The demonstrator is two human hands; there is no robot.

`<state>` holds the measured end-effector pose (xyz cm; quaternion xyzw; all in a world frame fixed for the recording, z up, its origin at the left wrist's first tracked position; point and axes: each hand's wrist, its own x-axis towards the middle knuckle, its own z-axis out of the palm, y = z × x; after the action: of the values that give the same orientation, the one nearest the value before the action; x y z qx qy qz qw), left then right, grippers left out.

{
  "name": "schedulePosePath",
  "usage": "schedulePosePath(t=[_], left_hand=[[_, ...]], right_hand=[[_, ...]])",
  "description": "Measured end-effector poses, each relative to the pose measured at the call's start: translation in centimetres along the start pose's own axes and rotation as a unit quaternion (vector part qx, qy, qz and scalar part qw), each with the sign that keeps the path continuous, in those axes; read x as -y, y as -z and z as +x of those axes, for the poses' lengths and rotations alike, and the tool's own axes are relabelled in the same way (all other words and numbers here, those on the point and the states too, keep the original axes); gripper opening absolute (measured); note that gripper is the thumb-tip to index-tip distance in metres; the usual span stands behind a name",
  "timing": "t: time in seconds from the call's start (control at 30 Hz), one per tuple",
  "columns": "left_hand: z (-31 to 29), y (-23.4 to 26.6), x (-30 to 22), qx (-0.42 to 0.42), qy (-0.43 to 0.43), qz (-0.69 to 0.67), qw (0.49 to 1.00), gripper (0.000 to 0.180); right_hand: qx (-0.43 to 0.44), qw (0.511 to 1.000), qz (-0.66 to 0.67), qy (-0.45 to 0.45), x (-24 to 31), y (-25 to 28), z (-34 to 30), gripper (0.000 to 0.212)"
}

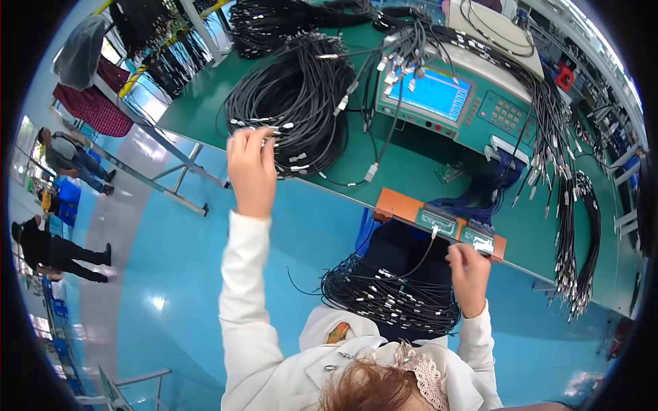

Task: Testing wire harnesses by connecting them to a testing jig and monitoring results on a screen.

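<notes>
My left hand (252,168) is at the near-left edge of a big coil of black cables (295,82), fingers pinched together on a cable end with a pale connector beside the fingertips. My right hand (469,277) is closed just below the right green circuit board (478,238) of an orange fixture (397,204); whatever is between its fingers is hidden. A cable with a white plug (434,231) runs from the left green board (439,219) down towards my lap. Across my lap lies a bundle of black cables (384,294) with silvery connectors.
A test instrument (480,113) with a lit blue screen stands on the green table (370,154), dark blue wires (490,188) linking it to the fixture. Hanks of cables (565,226) hang at right. Two people (58,250) are on the walkway at left, beyond a metal frame.
</notes>
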<state>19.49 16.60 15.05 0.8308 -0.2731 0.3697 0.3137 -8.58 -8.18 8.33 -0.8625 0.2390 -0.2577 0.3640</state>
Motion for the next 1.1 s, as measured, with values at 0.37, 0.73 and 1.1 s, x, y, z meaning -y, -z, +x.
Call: schedulePosePath(t=[0.37, 0.73, 1.1], left_hand=[[4.3, 3.4, 0.6, -0.032, -0.095, 0.006, 0.995, 0.011], [-13.8, 7.0, -7.3, -0.076, 0.34, -0.382, 0.856, 0.052], [-2.7, 10.0, 9.3, 0.081, 0.344, -0.789, 0.502, 0.024]], right_hand=[[0.245, 0.912, 0.323, -0.057, 6.9, -4.9, 1.8, 0.026], [0.361, 0.601, 0.675, -0.228, 9.7, -11.3, 5.1, 0.025], [0.229, 0.84, 0.438, -0.223, -1.3, 4.2, -10.1, 0.021]])
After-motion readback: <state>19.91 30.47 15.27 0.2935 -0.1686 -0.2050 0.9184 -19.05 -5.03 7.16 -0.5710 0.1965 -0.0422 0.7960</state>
